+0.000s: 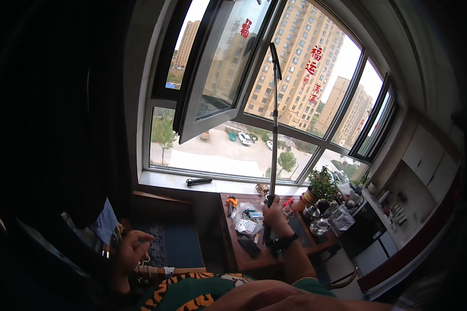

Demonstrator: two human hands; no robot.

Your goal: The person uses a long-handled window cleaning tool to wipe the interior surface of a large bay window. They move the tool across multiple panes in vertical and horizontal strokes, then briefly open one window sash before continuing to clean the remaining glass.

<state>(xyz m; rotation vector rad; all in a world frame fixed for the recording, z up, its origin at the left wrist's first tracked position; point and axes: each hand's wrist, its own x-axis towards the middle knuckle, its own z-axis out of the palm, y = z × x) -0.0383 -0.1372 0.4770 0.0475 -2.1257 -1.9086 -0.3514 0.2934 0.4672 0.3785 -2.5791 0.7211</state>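
Note:
My right hand (274,213), with a dark band on its wrist, is closed around the lower handle of a long telescopic window squeegee (274,147). The pole stands nearly upright, and its dark blade head (275,62) is in front of the large fixed window pane (295,77), close to the frame; whether it touches the glass cannot be told. My left hand (134,248) is raised at the lower left with its fingers partly curled and nothing seen in it. An opened window sash (225,66) with a red character decal tilts inward to the left of the squeegee.
A flashlight (199,181) lies on the white windowsill (159,179). Below the window, a wooden table (237,260) bears a plastic bag (247,219), a dark wallet-like object (249,246) and small items. A potted plant (322,182) and metal pots (319,225) are at right, near a chair (344,278).

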